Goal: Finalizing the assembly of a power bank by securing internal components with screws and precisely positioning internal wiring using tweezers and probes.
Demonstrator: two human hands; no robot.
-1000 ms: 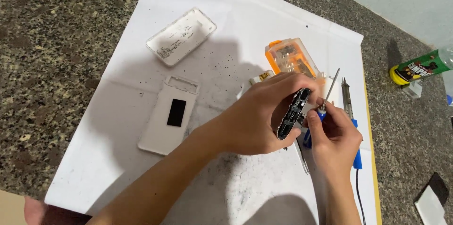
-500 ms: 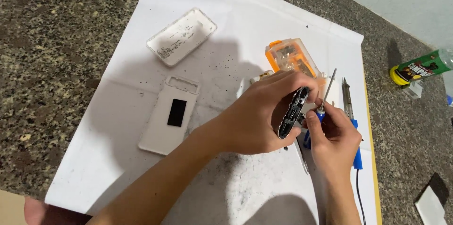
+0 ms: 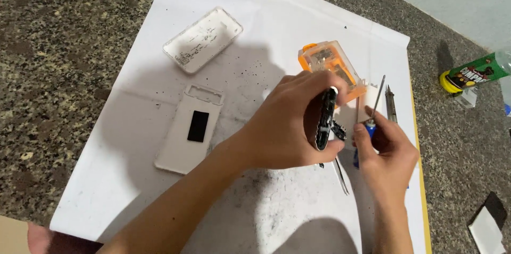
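Note:
My left hand [image 3: 287,126] grips a small dark circuit board [image 3: 324,121] on edge, over the middle of a white paper sheet [image 3: 159,99]. My right hand [image 3: 388,150] sits just right of it, thumb and fingers closed on a blue-handled screwdriver [image 3: 372,110] whose thin shaft points up and away. The two hands are almost touching. An orange and clear plastic case [image 3: 330,65] lies directly behind my left hand's fingers.
Two white device shells lie on the sheet: one tray-like shell [image 3: 202,39] at the back, one with a black square [image 3: 189,129] to the left. Tweezers [image 3: 340,174] and a soldering iron [image 3: 391,105] lie by my hands. A green bottle [image 3: 471,73] lies on the granite counter [image 3: 64,46].
My right hand has drawn a little away from the board to the right, with the screwdriver still in it. My left hand holds the board in the same place.

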